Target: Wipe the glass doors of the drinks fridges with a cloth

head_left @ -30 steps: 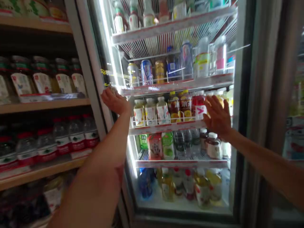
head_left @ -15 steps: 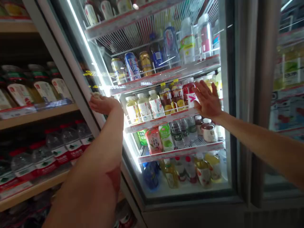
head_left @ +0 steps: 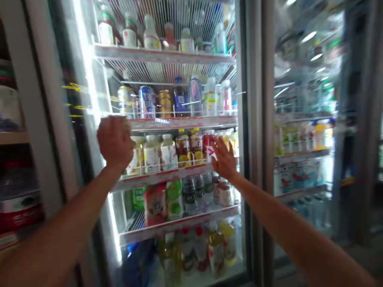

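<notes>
Hands apart, we face the drinks-cooler glass door (head_left: 167, 131), our right hand (head_left: 224, 159) spread, apparently against it, our left hand (head_left: 115, 141) curled, any hold unclear; light, even pressure suits smooth glass.

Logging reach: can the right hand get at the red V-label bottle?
Probably not: the right hand is open in front of the red V-label bottle, but the glass door, marked by reflections, appears shut between them.
</notes>
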Available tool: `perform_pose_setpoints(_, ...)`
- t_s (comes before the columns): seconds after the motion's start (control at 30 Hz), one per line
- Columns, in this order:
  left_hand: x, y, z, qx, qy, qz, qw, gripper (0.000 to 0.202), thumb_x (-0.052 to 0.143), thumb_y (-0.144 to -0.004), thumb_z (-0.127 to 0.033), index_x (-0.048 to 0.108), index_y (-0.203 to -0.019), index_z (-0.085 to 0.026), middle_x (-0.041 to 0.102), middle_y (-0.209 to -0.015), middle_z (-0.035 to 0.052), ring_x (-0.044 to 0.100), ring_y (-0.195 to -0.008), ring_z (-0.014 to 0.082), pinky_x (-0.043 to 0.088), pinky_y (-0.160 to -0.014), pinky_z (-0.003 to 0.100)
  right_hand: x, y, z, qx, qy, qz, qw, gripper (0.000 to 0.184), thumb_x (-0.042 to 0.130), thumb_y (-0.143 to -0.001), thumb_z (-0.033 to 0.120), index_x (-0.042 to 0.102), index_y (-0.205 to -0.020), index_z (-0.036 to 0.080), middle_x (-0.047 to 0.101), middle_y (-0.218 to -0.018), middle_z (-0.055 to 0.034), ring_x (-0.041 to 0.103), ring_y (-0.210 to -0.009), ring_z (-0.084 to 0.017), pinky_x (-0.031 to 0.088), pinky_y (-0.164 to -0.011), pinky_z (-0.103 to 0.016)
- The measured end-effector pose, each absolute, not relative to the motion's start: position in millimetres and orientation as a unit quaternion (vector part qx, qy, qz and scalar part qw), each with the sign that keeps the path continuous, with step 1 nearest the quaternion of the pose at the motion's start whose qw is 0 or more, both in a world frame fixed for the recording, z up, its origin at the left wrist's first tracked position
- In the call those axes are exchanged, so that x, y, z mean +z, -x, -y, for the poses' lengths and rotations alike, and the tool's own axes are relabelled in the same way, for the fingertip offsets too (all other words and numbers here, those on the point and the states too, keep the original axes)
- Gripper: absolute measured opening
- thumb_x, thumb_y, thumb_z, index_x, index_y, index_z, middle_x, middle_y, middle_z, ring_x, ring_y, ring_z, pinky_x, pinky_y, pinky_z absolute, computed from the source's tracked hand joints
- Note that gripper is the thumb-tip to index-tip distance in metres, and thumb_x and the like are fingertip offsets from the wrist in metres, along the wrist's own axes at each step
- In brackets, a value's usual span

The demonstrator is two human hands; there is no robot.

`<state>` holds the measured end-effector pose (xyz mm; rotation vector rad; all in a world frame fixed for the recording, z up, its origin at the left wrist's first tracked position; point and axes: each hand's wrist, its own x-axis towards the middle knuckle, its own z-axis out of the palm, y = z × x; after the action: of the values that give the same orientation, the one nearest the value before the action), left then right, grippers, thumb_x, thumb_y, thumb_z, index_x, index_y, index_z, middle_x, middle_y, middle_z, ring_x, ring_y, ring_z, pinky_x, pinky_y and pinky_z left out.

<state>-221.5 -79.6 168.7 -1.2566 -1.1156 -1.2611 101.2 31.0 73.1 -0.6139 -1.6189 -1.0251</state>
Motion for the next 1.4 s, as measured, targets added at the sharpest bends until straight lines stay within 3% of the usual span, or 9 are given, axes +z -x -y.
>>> perform_pose_setpoints(0.17,160,217,66,-0.557,0.453,0.407,0.564,0.048,0.047,-0.083,-0.025,0.041,-0.131,-0.025,0.04,-0.138,0.0076,0.03,-0.131,0.0306,0.028,-0.106,0.055,72,-99,-38,-0.442,0.252,0.677,0.532,0.06,0.036,-0.087,0.021,0.018,-0.144,0.015,0.038,-0.143,-0.0113,0.016,-0.14,-0.022,0.019,-0.111,-0.051)
perform_pose_setpoints(0.27,126,180,59,-0.438,0.571,0.364,0.592,0.04,0.044,-0.086,-0.02,0.049,-0.124,-0.028,0.05,-0.131,0.0034,0.036,-0.129,0.0236,0.035,-0.105,0.043,71,-99,-38,-0.43,0.239,0.681,0.542,0.06,0.037,-0.087,0.02,0.019,-0.144,0.017,0.036,-0.144,-0.0109,0.017,-0.139,-0.022,0.018,-0.111,-0.051)
perform_pose_setpoints(0.4,124,195,64,-0.28,0.69,0.302,0.595,0.042,0.041,-0.087,-0.017,0.048,-0.127,-0.029,0.051,-0.131,0.0029,0.035,-0.13,0.021,0.033,-0.106,0.04,70,-98,-38,-0.425,0.221,0.678,0.557,0.06,0.037,-0.087,0.018,0.018,-0.144,0.018,0.037,-0.144,-0.0111,0.019,-0.139,-0.022,0.02,-0.11,-0.051)
perform_pose_setpoints(0.53,157,215,70,-0.502,0.505,0.379,0.591,0.044,0.043,-0.086,-0.02,0.044,-0.13,-0.018,0.045,-0.134,0.0133,0.031,-0.132,0.0277,0.03,-0.106,0.049,70,-98,-37,-0.433,0.223,0.675,0.555,0.061,0.038,-0.087,0.017,0.017,-0.144,0.016,0.039,-0.142,-0.013,0.02,-0.139,-0.023,0.02,-0.11,-0.052)
perform_pose_setpoints(0.6,152,196,63,-0.512,0.485,0.383,0.596,0.042,0.043,-0.086,-0.019,0.046,-0.128,-0.018,0.045,-0.135,0.013,0.029,-0.133,0.0277,0.029,-0.106,0.049,70,-98,-36,-0.43,0.227,0.677,0.552,0.061,0.037,-0.087,0.018,0.016,-0.145,0.016,0.037,-0.143,-0.0127,0.02,-0.139,-0.023,0.021,-0.11,-0.052)
perform_pose_setpoints(0.77,121,146,47,-0.242,0.703,0.245,0.622,0.038,0.043,-0.088,-0.019,0.049,-0.125,-0.027,0.052,-0.13,0.0009,0.032,-0.132,0.0187,0.029,-0.107,0.037,70,-99,-37,-0.428,0.228,0.68,0.55,0.061,0.036,-0.088,0.018,0.014,-0.145,0.018,0.037,-0.143,-0.0112,0.019,-0.139,-0.023,0.021,-0.11,-0.052)
perform_pose_setpoints(1.0,160,154,41,-0.499,0.538,0.4,0.548,0.043,0.043,-0.087,-0.02,0.045,-0.13,-0.021,0.041,-0.139,0.0103,0.026,-0.135,0.0266,0.028,-0.107,0.049,69,-100,-39,-0.413,0.232,0.685,0.553,0.062,0.036,-0.088,0.02,0.013,-0.146,0.021,0.032,-0.147,-0.0073,0.018,-0.139,-0.021,0.016,-0.112,-0.049)
perform_pose_setpoints(1.23,109,132,41,-0.166,0.755,0.211,0.598,0.039,0.044,-0.087,-0.019,0.048,-0.126,-0.027,0.047,-0.135,-0.0016,0.025,-0.135,0.0166,0.025,-0.111,0.037,69,-101,-38,-0.414,0.23,0.687,0.551,0.061,0.036,-0.088,0.02,0.015,-0.145,0.02,0.032,-0.147,-0.0089,0.018,-0.139,-0.021,0.017,-0.112,-0.049)
perform_pose_setpoints(1.4,160,170,52,-0.435,0.566,0.357,0.603,0.045,0.041,-0.088,-0.018,0.039,-0.133,-0.019,0.042,-0.138,0.0103,0.026,-0.135,0.0238,0.03,-0.107,0.046,69,-101,-36,-0.409,0.239,0.687,0.551,0.059,0.036,-0.089,0.02,0.017,-0.145,0.02,0.032,-0.147,-0.0082,0.019,-0.139,-0.021,0.017,-0.112,-0.048)
